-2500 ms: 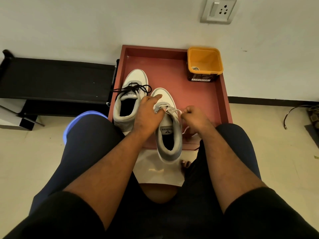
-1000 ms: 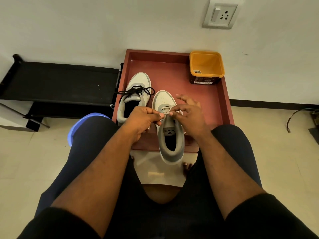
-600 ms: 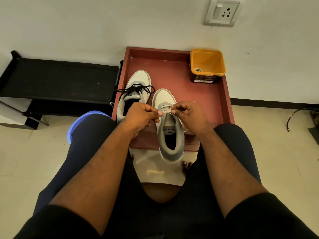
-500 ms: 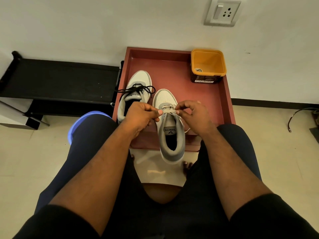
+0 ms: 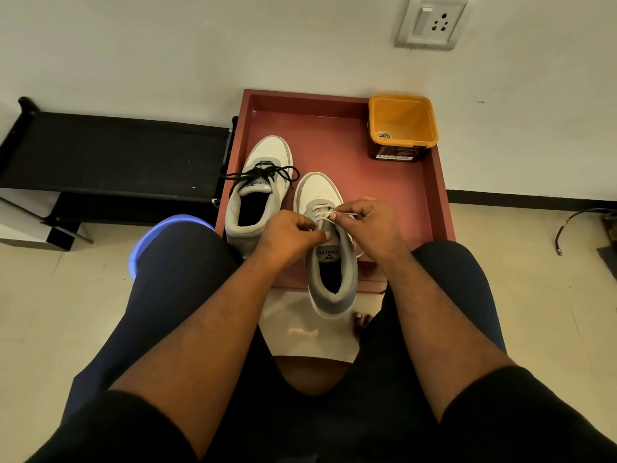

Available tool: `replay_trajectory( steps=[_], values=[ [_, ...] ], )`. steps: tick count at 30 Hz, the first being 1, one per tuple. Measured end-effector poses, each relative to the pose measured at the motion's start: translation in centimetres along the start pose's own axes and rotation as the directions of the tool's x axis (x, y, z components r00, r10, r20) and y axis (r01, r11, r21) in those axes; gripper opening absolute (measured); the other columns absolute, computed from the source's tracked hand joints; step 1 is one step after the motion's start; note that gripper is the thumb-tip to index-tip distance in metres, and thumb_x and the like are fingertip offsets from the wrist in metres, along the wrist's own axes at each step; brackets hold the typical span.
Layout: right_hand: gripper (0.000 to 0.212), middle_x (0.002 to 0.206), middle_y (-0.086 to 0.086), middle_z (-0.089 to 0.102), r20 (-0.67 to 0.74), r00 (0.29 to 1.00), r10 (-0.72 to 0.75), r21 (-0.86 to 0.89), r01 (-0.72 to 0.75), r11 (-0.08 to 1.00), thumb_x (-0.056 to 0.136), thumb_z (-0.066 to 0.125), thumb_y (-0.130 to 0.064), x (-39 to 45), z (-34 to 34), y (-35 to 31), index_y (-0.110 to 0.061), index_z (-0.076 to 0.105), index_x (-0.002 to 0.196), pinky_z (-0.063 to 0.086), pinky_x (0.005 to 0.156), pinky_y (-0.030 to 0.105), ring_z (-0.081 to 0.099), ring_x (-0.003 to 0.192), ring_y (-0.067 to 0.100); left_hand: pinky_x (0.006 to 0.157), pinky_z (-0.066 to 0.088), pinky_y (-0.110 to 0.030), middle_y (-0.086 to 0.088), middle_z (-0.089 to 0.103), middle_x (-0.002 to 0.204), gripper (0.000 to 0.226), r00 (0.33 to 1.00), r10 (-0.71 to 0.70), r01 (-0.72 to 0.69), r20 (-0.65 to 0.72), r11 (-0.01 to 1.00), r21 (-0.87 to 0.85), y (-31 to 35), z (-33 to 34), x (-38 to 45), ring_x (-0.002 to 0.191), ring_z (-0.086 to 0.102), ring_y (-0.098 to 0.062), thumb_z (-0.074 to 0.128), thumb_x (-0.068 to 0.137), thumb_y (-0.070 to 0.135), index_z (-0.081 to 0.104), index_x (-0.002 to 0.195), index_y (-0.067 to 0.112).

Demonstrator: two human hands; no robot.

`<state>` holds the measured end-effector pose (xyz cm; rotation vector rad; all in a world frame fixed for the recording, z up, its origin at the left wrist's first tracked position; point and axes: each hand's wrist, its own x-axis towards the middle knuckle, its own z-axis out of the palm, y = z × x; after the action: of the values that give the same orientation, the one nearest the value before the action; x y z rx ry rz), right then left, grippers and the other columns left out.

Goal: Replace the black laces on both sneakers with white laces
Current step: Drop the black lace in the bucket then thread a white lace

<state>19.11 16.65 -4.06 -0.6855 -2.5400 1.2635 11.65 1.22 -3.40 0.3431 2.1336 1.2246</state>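
Observation:
Two white and grey sneakers stand on a red tray (image 5: 384, 195). The left sneaker (image 5: 263, 185) carries loose black laces (image 5: 267, 173). The right sneaker (image 5: 329, 262) sits nearer me, its heel over the tray's front edge, with a white lace (image 5: 325, 215) threaded through its lowest eyelets. My right hand (image 5: 370, 228) pinches one end of the white lace just right of the eyelets. My left hand (image 5: 293, 237) is curled at the left side of the tongue, pinching the lace's other strand.
An orange tub (image 5: 402, 123) stands in the tray's far right corner with a small item inside. A black rack (image 5: 110, 152) lies left of the tray. A blue stool rim (image 5: 147, 238) shows by my left knee. A cable (image 5: 574, 225) lies on the floor at right.
Both hands came together over the right sneaker's eyelets. My right hand has since drawn the white lace end out to the right, and my left hand has slid down towards the tongue.

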Motion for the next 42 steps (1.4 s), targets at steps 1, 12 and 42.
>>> replay_trajectory(
  steps=[1,12,42],
  values=[
    [0.017,0.092,-0.005,0.069,0.019,1.000,0.022,-0.017,-0.021,1.000,0.084,0.072,-0.025,-0.1,0.2,0.0,-0.018,0.077,0.098,0.047,0.073,0.011,0.060,0.082,0.000,0.061,0.056,-0.033,-0.014,0.070,0.072,0.014,1.000,0.012,-0.012,-0.007,1.000,0.010,0.0,0.3,0.1,0.057,0.063,-0.018,0.075,0.079,0.019,0.074,0.083,0.006],
    [0.016,0.084,0.000,0.071,0.044,0.999,0.020,-0.109,-0.015,0.994,0.084,0.064,-0.023,-0.9,2.4,-0.4,-0.018,0.079,0.086,0.054,0.067,0.037,0.063,0.072,0.015,0.053,0.048,-0.023,-0.008,0.066,0.079,0.017,0.975,-0.198,0.218,0.096,0.933,-0.287,-0.1,-0.9,1.2,0.069,0.060,-0.016,0.059,0.086,-0.007,0.069,0.087,0.006],
    [0.028,0.107,-0.016,0.046,-0.107,0.994,0.001,-0.248,-0.028,0.968,0.081,0.070,-0.020,-0.9,1.7,0.0,-0.036,0.070,0.104,0.020,0.085,0.030,0.033,0.106,0.011,0.062,0.059,-0.032,-0.014,0.069,0.087,0.022,0.910,-0.253,-0.170,-0.330,0.497,-0.851,2.5,-3.1,0.7,0.068,0.069,-0.021,0.031,0.105,0.013,0.046,0.090,0.016]
  ],
)
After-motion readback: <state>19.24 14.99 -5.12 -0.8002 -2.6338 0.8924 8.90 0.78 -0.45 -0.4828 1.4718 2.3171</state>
